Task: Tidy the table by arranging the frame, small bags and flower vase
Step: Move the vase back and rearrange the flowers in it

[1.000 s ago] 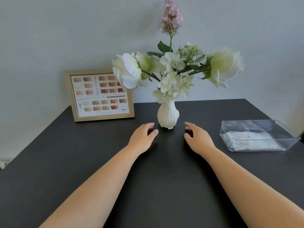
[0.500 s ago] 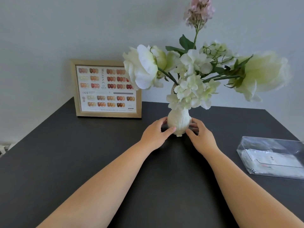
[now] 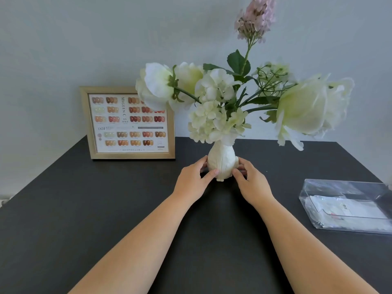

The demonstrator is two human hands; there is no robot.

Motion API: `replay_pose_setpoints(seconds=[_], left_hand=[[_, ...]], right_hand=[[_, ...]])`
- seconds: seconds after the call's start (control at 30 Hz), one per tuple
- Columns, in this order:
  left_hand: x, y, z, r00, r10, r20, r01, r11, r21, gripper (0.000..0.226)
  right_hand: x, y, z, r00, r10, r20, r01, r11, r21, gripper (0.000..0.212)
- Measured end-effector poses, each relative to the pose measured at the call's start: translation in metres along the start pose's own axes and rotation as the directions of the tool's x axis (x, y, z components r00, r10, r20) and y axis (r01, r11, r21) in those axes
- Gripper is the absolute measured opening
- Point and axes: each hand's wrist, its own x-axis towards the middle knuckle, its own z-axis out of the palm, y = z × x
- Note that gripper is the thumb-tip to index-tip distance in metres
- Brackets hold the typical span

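- A plain pale grey wall [image 3: 63, 39] stands behind a dark table [image 3: 63, 209] with a matte, slightly grainy top.
- The flower vase [image 3: 221, 161] stands near the middle of the table. It is small, white and bulb-shaped, with a ribbed surface and a narrow neck.
- Out of the vase rise big cream-white flowers [image 3: 214, 115] with soft round petals, green leaves and thin stems, and one tall pale pink sprig [image 3: 255, 18] at the top.
- The left hand [image 3: 194, 183] is on the left side of the vase. Its thumb presses the front of the belly and its fingers curve around the back, close together.
- The right hand [image 3: 251, 184] is on the right side of the vase in the same way: thumb at the front, fingers bent around the side. Both hands grip the vase between them.
- The frame [image 3: 128, 124] stands upright to the left of the vase and behind it, against the wall. It is rectangular, with a matte gold border, and holds a white card with rows of small oval colour samples in brown, red and beige.
- To the right of the vase, well apart from it, is a clear plastic tray [image 3: 347, 227] with low shiny walls. Inside it lie the small bags [image 3: 347, 209], flat and white; how many, I cannot tell.
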Motion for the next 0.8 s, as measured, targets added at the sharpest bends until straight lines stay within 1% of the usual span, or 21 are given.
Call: replay_pose_setpoints(seconds=[0.1, 0.27, 0.47, 0.6, 0.8], left_hand=[[0.002, -0.002, 0.002, 1.000, -0.012, -0.012, 0.012, 0.999, -0.034, 0.052], [0.016, -0.002, 0.006, 0.999, -0.041, -0.030, 0.041, 0.999, -0.005, 0.056], [0.037, -0.003, 0.009, 0.998, -0.062, -0.027, 0.062, 0.998, 0.010, 0.057], [0.054, -0.006, 0.011, 0.997, -0.072, -0.015, 0.073, 0.994, 0.081, 0.064], [0.073, -0.013, 0.015, 0.996, -0.087, -0.018, 0.088, 0.993, 0.077, 0.066]], right_hand=[[0.006, -0.001, 0.001, 1.000, 0.017, 0.018, -0.016, 0.999, -0.046, 0.037], [0.022, -0.002, 0.005, 0.996, 0.072, 0.048, -0.067, 0.993, -0.097, 0.041], [0.045, -0.001, 0.015, 0.992, 0.124, 0.023, -0.120, 0.984, -0.132, 0.045], [0.061, -0.003, 0.019, 0.987, 0.159, 0.015, -0.156, 0.979, -0.133, 0.041], [0.081, 0.002, 0.025, 0.986, 0.164, -0.006, -0.163, 0.979, -0.120, 0.035]])
